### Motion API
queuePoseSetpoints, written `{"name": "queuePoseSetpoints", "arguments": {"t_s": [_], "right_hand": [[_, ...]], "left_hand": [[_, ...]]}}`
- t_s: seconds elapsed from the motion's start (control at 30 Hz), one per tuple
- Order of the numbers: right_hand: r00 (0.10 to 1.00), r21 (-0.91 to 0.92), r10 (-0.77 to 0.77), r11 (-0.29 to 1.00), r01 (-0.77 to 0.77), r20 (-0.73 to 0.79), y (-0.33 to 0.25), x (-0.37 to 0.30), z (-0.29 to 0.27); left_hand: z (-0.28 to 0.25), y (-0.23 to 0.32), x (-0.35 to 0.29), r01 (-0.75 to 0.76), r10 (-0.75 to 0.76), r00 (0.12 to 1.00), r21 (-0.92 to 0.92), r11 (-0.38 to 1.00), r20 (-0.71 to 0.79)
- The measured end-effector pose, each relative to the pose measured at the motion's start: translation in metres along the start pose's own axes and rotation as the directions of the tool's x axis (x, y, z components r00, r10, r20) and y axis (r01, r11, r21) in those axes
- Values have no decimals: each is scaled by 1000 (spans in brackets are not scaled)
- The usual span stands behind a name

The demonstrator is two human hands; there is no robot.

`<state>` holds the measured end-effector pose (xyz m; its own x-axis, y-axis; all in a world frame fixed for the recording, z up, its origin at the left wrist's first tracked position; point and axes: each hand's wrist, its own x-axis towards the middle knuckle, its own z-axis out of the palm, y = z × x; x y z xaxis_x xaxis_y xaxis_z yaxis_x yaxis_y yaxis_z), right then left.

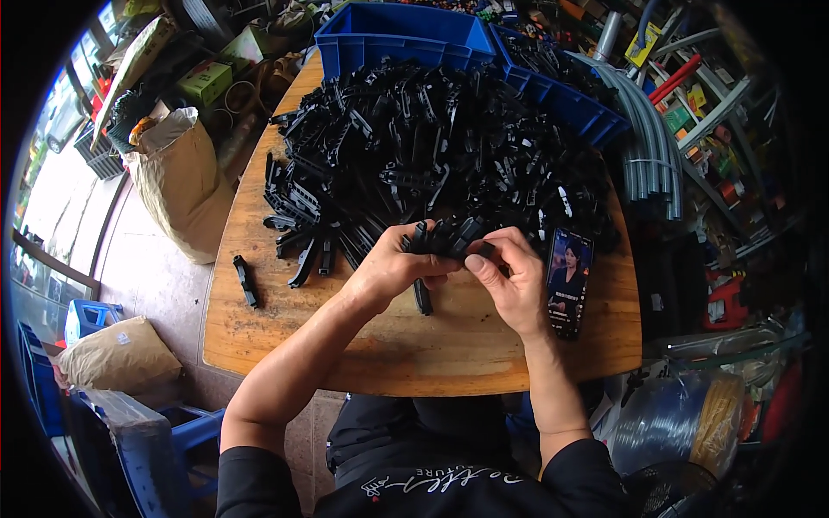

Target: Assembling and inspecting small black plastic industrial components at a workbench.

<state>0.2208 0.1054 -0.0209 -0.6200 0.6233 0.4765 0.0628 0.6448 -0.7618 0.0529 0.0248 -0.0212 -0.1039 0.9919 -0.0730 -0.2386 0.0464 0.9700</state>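
Observation:
My left hand point(393, 263) is closed around several slim black plastic parts point(466, 231), which fan out past its fingers above the table. One of them hangs down below the hand. Close beside it, my right hand point(514, 281) pinches a small black piece point(486, 249) between thumb and fingers, at the ends of the parts in the left. Whether the pieces are joined there I cannot make out. Beyond both hands rises a large heap of similar black plastic parts point(406, 142). A single loose part point(245, 281) lies apart at the left of the table.
The wooden table point(371, 367) has a curved near edge. A phone point(570, 281) with a lit screen lies right of my hands. Two blue crates, one at the back point(406, 52) and one at the right point(561, 99), border the heap. Paper sacks point(177, 181) stand left; coiled tubing point(652, 147) hangs right.

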Motion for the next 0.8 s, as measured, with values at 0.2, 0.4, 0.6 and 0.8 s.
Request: {"name": "queuePoseSetpoints", "arguments": {"t_s": [0.2, 0.4, 0.6, 0.8], "right_hand": [[992, 172, 119, 979, -111, -34, 6, -6, -2], [993, 280, 110, 956, -92, -49, 4, -6, 0], [989, 428, 140, 897, -109, -42, 3, -8, -4], [989, 183, -47, 980, 72, -140, 0, -7, -3]], "left_hand": [[0, -1, 0, 30, -30, 1000, 0, 1000, 1], [-3, -11, 4, 6, -6, 1000, -19, 1000, 3], [0, -8, 3, 37, -37, 999, -49, 998, -6], [-2, -9, 0, -47, 45, 999, 257, 965, 14]]}}
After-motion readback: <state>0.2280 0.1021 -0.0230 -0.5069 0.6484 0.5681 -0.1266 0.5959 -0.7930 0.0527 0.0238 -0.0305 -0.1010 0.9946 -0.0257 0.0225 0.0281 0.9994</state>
